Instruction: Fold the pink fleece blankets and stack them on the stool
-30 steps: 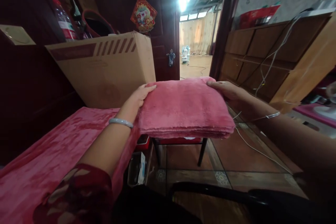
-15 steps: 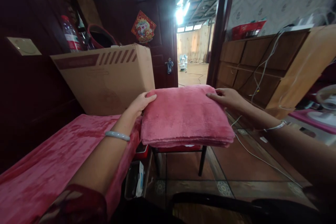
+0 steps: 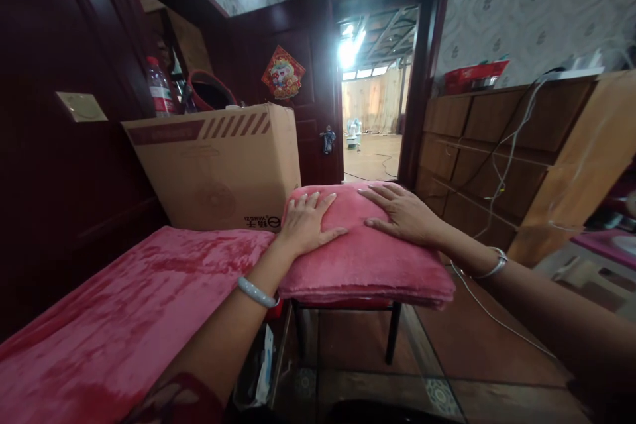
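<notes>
A pink plush cover (image 3: 124, 318) lies spread at the left, a cardboard box (image 3: 218, 165) behind it. The folded pink blanket (image 3: 368, 258) rests on a dark stool (image 3: 392, 331), its long side running left to right. The left hand (image 3: 305, 225) and right hand (image 3: 402, 212) lie flat on its far half, fingers spread, gripping nothing, both equally near, arms stretched forward.

Left hand (image 3: 305, 225): pale jade-like bangle (image 3: 257, 292) at wrist, dark red floral-print sleeve (image 3: 171, 404). Right hand (image 3: 402, 212): thin silver bracelet (image 3: 489, 265). Forearms bare.
</notes>
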Available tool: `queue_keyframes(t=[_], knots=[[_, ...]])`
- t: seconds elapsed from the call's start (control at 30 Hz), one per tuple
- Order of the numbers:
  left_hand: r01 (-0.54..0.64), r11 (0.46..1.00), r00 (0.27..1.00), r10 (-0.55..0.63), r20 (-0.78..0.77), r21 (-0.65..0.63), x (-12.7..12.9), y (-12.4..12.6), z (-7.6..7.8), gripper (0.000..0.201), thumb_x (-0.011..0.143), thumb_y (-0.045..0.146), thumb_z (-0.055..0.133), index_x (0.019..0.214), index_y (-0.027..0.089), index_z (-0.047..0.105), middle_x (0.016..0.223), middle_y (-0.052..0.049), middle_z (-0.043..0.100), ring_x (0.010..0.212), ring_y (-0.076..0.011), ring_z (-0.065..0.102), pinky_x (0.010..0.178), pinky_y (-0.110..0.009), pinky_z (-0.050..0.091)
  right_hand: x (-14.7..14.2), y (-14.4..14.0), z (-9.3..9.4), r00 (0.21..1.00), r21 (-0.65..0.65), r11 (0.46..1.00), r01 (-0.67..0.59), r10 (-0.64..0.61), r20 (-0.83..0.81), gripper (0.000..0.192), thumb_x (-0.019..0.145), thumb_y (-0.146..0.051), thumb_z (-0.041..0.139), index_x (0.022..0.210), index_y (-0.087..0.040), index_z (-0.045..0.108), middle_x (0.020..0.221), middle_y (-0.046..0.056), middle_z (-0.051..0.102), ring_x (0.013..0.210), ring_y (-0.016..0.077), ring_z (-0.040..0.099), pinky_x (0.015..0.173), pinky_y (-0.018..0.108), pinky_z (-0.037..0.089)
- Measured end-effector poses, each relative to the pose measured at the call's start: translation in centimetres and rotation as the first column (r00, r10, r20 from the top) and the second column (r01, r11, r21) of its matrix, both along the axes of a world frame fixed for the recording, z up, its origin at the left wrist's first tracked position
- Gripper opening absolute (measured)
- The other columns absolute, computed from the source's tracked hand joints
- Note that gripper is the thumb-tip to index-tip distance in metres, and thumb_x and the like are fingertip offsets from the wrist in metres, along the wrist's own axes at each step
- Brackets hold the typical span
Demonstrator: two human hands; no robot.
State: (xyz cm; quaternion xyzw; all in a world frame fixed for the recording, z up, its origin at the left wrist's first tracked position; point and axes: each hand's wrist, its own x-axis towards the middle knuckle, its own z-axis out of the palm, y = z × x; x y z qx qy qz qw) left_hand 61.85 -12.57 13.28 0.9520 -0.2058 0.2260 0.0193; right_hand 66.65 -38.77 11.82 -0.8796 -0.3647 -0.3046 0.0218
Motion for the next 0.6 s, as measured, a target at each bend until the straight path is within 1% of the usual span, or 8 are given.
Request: queue_keyframes(t=[0.1, 0.23, 0.3, 0.4, 0.47, 0.53, 0.57, 0.6], knots=[[-0.005, 1.0, 1.0, 0.005, 0.004, 0.003, -0.1, 0.1, 0.0, 0.087, 0.087, 0.075, 0.049, 0.156, 0.025, 0.036, 0.156, -0.017, 0.042, 0.142, -0.0389, 0.037, 0.116, -0.062, 0.029, 0.1, -0.1, -0.1, 1.0, 0.016, 1.0, 0.001, -0.001, 0.005, 0.076, 0.097, -0.072, 0.03, 0.155, -0.024, 0.04, 0.15, 0.011, 0.051, 0.138, 0.0331, 0.043, 0.117, 0.053, 0.032], [-0.013, 1.0, 1.0, 0.013, -0.001, 0.007, -0.5, 0.3, 0.6, 0.085, 0.088, 0.075, 0.048, 0.156, 0.026, 0.035, 0.158, -0.017, 0.04, 0.145, -0.0385, 0.035, 0.117, -0.063, 0.026, 0.0, -0.2, 0.3, 0.999, 0.011, 1.0, 0.013, -0.013, -0.029, 0.08, 0.096, -0.073, 0.029, 0.155, -0.02, 0.041, 0.152, 0.014, 0.048, 0.141, 0.0347, 0.041, 0.118, 0.054, 0.031], [-0.004, 1.0, 1.0, 0.003, 0.006, 0.019, -0.8, 0.3, 0.8, 0.082, 0.09, 0.072, 0.047, 0.156, 0.024, 0.035, 0.158, -0.016, 0.039, 0.145, -0.0375, 0.034, 0.119, -0.062, 0.024, -0.1, -0.4, 0.8, 0.997, -0.002, 1.0, 0.015, -0.015, -0.069, 0.08, 0.096, -0.073, 0.03, 0.156, -0.021, 0.039, 0.154, 0.014, 0.046, 0.142, 0.0353, 0.04, 0.117, 0.055, 0.032], [0.025, 0.998, 0.999, -0.026, 0.02, 0.052, -1.7, -0.1, 0.8, 0.075, 0.094, 0.065, 0.046, 0.156, 0.024, 0.034, 0.161, -0.016, 0.035, 0.148, -0.0372, 0.03, 0.12, -0.063, 0.02, -0.4, -0.1, 2.2, 0.988, -0.016, 0.999, 0.048, -0.05, -0.144, 0.075, 0.097, -0.071, 0.03, 0.156, -0.026, 0.039, 0.157, 0.011, 0.043, 0.145, 0.0374, 0.037, 0.113, 0.06, 0.035], [0.065, 0.995, 0.998, -0.067, 0.022, 0.073, -2.6, -0.7, 0.3, 0.074, 0.094, 0.062, 0.049, 0.157, 0.025, 0.034, 0.163, -0.016, 0.03, 0.151, -0.038, 0.026, 0.121, -0.064, 0.018, -0.8, 0.8, 3.4, 0.984, -0.002, 0.998, 0.057, -0.057, -0.166, 0.069, 0.1, -0.066, 0.026, 0.156, -0.028, 0.038, 0.159, 0.01, 0.04, 0.147, 0.0365, 0.033, 0.113, 0.062, 0.034], [0.133, 0.987, 0.991, -0.135, 0.015, 0.093, -3.7, -1.3, -0.5, 0.076, 0.092, 0.061, 0.054, 0.156, 0.025, 0.035, 0.166, -0.016, 0.025, 0.152, -0.0396, 0.02, 0.121, -0.065, 0.016, -1.1, 2.1, 4.3, 0.986, 0.024, 0.999, 0.034, -0.03, -0.161, 0.064, 0.104, -0.058, 0.02, 0.157, -0.028, 0.036, 0.16, 0.008, 0.038, 0.149, 0.0333, 0.03, 0.115, 0.06, 0.033], [0.185, 0.978, 0.982, -0.187, 0.01, 0.101, -4.3, -1.5, -0.8, 0.076, 0.091, 0.061, 0.056, 0.155, 0.025, 0.037, 0.166, -0.016, 0.025, 0.152, -0.04, 0.019, 0.121, -0.065, 0.017, -1.2, 2.9, 4.6, 0.987, 0.027, 1.0, 0.015, -0.01, -0.158, 0.062, 0.105, -0.055, 0.019, 0.157, -0.028, 0.036, 0.16, 0.008, 0.037, 0.149, 0.0318, 0.03, 0.116, 0.058, 0.032], [0.253, 0.962, 0.967, -0.255, 0.005, 0.105, -4.9, -1.7, -1.1, 0.074, 0.09, 0.06, 0.058, 0.153, 0.025, 0.041, 0.165, -0.015, 0.028, 0.152, -0.0393, 0.021, 0.121, -0.064, 0.018, -1.2, 3.6, 4.8, 0.988, 0.024, 1.0, -0.002, 0.006, -0.155, 0.06, 0.105, -0.053, 0.019, 0.157, -0.028, 0.036, 0.16, 0.007, 0.037, 0.15, 0.0306, 0.03, 0.117, 0.057, 0.032]])
